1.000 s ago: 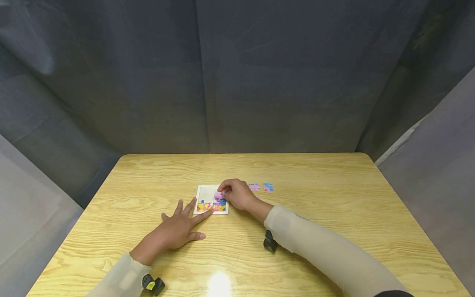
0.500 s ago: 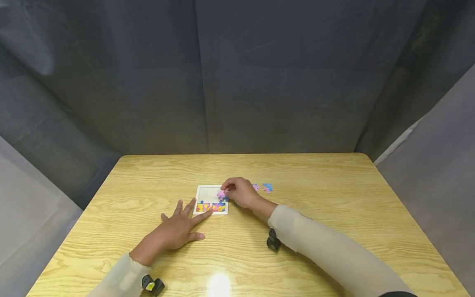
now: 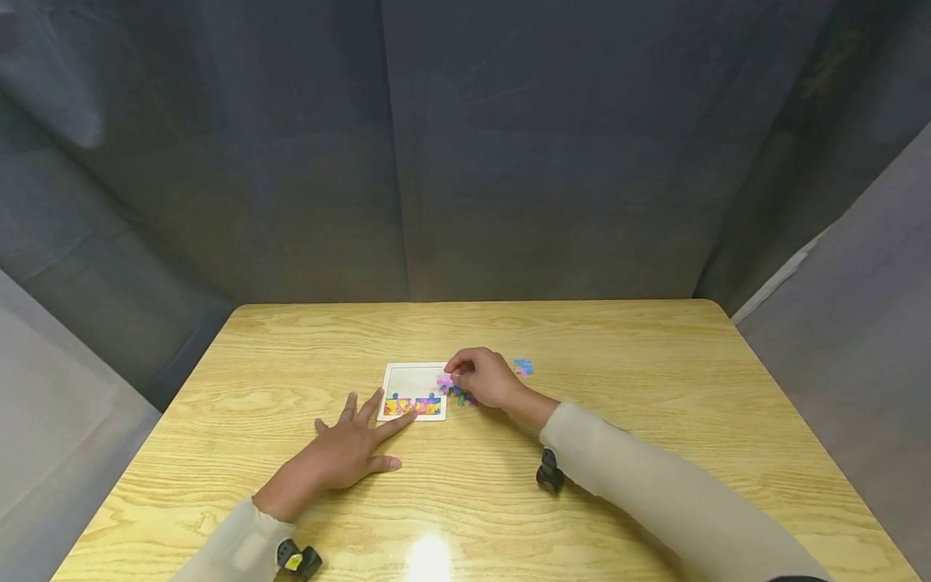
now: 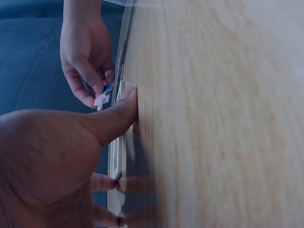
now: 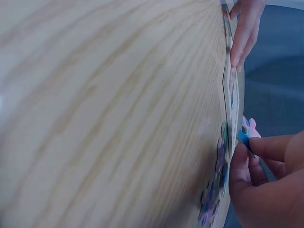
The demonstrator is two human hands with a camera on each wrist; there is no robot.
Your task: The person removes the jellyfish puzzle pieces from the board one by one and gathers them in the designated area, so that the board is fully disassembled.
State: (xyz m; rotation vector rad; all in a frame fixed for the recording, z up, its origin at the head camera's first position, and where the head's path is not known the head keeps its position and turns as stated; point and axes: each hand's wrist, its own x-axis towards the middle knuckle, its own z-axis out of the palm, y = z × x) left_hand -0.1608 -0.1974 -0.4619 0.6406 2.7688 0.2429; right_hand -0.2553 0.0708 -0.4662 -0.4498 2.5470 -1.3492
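A pink-and-blue jigsaw piece (image 3: 445,383) is pinched between the thumb and fingers of my right hand (image 3: 489,378). In the right wrist view this piece (image 5: 250,128) is lifted above the table. Just left of that hand lies a square white puzzle tray (image 3: 410,377), its lower row filled with joined yellow, pink and blue pieces (image 3: 403,406). My left hand (image 3: 347,453) lies with fingers spread, its fingertips on the tray's left and near edges. In the left wrist view its thumb (image 4: 124,105) is straight.
Loose jigsaw pieces (image 5: 216,183) lie on the table right of the tray, partly hidden under my right hand in the head view. A blue-and-pink piece (image 3: 523,367) lies farther right. The wooden table (image 3: 618,347) ends at a dark curtain (image 3: 553,202).
My right hand has moved rightward with the jigsaw piece, from over the tray to its right edge, uncovering more of the tray. The left hand has stayed in place.
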